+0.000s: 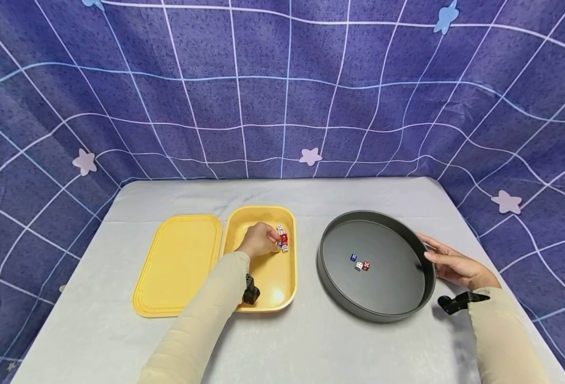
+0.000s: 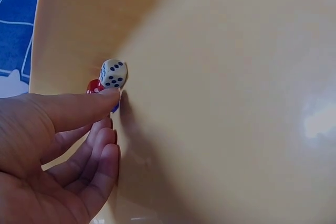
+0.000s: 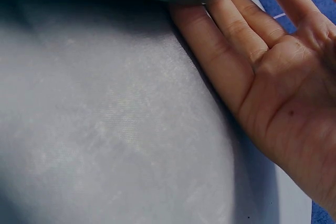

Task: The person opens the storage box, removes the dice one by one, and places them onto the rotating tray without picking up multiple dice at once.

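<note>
- Left hand (image 1: 259, 240) was down in the yellow tray (image 1: 282, 285), thumb and curled fingers right up at the dice cluster (image 1: 284, 239); couldn't tell if they truly pinched a die.
- Key relation: cluster lay just right of the left fingertips, near the tray's right wall, blue die (image 1: 279, 244) closest.
- Dice had no long axis; the cluster strung out away from the person, roughly along the tray's length.
- Left hand was clearly nearer; right hand (image 1: 459, 271) was well apart, beyond the dark round pan (image 1: 388, 240).
- Right hand held the pan's right side, thumb over the rim, fingers outside the wall.
- Pan had three dice loose, left of its middle: blue (image 1: 353, 257), white (image 1: 358, 266), red (image 1: 366, 265).
- Yellow lid (image 1: 179, 261) lay flat just left of the tray.
- Left wrist view showed a white die with blue pips (image 2: 112, 73) just past the thumb tip, blue sliver under it; head view didn't resolve that.
- Right wrist view showed the palm side, fingertips hidden by the pan.
</note>
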`<state>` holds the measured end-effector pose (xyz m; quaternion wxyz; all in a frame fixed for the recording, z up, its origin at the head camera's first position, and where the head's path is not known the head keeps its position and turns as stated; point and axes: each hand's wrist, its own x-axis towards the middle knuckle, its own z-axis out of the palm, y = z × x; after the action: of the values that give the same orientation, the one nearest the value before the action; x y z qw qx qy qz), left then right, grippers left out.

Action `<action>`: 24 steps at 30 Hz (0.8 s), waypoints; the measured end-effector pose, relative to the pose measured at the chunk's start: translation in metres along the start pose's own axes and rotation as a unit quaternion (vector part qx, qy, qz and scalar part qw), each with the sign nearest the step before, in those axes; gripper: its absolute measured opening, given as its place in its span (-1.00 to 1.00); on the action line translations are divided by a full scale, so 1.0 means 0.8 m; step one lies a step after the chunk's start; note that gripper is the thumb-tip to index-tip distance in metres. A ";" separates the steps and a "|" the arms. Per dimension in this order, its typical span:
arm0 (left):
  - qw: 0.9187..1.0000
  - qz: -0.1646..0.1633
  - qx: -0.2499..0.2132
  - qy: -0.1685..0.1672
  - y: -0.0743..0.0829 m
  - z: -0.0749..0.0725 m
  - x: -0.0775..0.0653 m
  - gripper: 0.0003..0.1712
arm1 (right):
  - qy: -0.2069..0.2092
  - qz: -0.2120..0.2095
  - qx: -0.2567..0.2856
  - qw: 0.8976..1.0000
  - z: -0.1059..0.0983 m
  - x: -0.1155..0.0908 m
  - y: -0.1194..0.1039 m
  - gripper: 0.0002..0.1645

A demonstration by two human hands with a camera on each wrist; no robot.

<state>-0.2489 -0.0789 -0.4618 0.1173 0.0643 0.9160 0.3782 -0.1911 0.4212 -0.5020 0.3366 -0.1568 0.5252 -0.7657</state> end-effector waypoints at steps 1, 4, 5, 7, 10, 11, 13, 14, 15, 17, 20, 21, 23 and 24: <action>1.000 0.002 0.003 0.002 0.000 0.001 0.000 -0.79 | 0.000 0.000 -0.001 1.000 0.000 0.000 0.000 -0.32; 1.000 0.009 0.011 0.006 0.000 0.002 0.000 -0.82 | 0.003 0.000 -0.004 1.000 0.000 0.000 0.000 -0.32; 1.000 0.013 0.013 0.008 -0.001 0.003 0.000 -0.82 | 0.004 0.000 -0.005 1.000 0.000 0.000 0.000 -0.32; 1.000 0.017 0.016 0.009 -0.001 0.004 0.000 -0.83 | 0.005 0.000 -0.006 1.000 0.001 0.000 0.000 -0.32; 0.999 0.024 0.021 0.011 -0.002 0.003 -0.001 -0.84 | 0.005 0.000 -0.008 1.000 0.001 0.000 0.000 -0.32; 0.999 0.025 0.024 0.011 -0.002 0.003 -0.001 -0.84 | 0.005 0.000 -0.007 1.000 0.001 0.000 0.000 -0.32; 0.999 0.024 0.028 0.010 -0.002 0.001 -0.002 -0.85 | 0.004 0.000 -0.009 1.000 0.000 0.000 0.001 -0.32; 0.999 0.023 0.031 0.009 -0.001 0.000 -0.003 -0.85 | 0.005 0.000 -0.011 1.000 0.000 0.000 0.001 -0.32; 0.999 0.022 0.034 0.008 -0.001 -0.001 -0.003 -0.85 | 0.006 0.000 -0.012 1.000 0.000 0.001 0.001 -0.32; 0.999 0.016 0.038 0.004 0.000 -0.004 -0.005 -0.86 | 0.007 0.000 -0.015 1.000 0.000 0.001 0.000 -0.32; 0.999 0.004 0.045 -0.001 0.002 -0.008 -0.008 -0.88 | 0.010 0.002 -0.019 1.000 0.000 0.001 0.000 -0.31; 0.999 0.002 0.048 -0.001 0.003 -0.010 -0.010 -0.88 | 0.011 0.002 -0.018 1.000 0.001 0.001 -0.001 -0.31; 0.999 0.000 0.050 0.004 0.006 -0.014 -0.012 -0.89 | 0.012 0.004 -0.016 1.000 0.002 0.001 -0.001 -0.31; 0.999 0.001 0.050 0.007 0.007 -0.016 -0.013 -0.89 | 0.012 0.004 -0.016 1.000 0.002 0.001 -0.001 -0.31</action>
<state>-0.2420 -0.0855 -0.4472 0.1069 0.0681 0.9345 0.3325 -0.1908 0.4199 -0.5008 0.3306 -0.1509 0.5421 -0.7576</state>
